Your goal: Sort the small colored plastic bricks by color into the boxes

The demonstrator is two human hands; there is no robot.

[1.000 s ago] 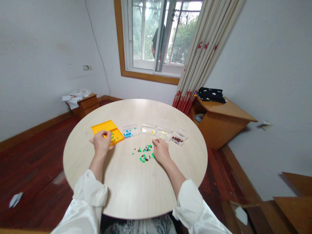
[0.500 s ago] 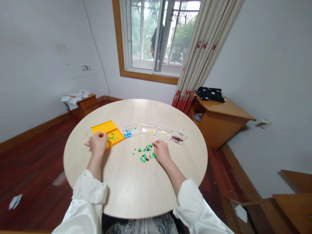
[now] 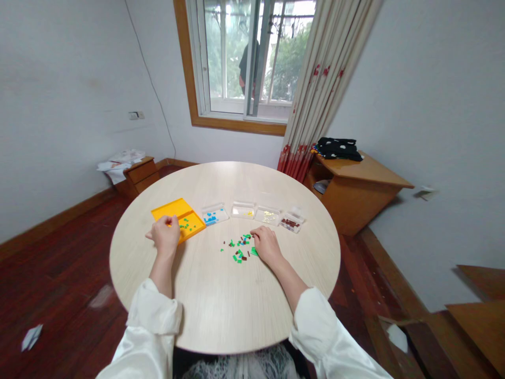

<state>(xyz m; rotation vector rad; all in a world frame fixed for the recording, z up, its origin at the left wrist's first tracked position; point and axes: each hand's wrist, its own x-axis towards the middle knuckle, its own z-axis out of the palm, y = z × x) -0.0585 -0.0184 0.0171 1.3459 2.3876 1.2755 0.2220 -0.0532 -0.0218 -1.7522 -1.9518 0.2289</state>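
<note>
My left hand [image 3: 165,234] hovers over the near left part of an open yellow box [image 3: 199,230], its fingers pinched together; whatever is between them is hidden. Small green bricks [image 3: 187,225] lie in the box. At the right edge of a loose pile of small bricks [image 3: 240,256], mostly green and brown with a few blue, is my right hand [image 3: 266,245]. Its fingertips are closed together, and I cannot make out what they hold. Some green bricks [image 3: 254,251] lie just under that hand.
Clear trays stand in an arc behind the pile: one with blue bricks [image 3: 211,217], one with yellow pieces [image 3: 249,213], one with pale pieces [image 3: 269,217], one with brown bricks [image 3: 291,223]. All rest on a round table [image 3: 221,300]. A person [image 3: 246,68] is outside the window.
The whole view has shifted slightly, so the table appears a little further right. Both hands keep nearly the same places over the box and beside the pile.
</note>
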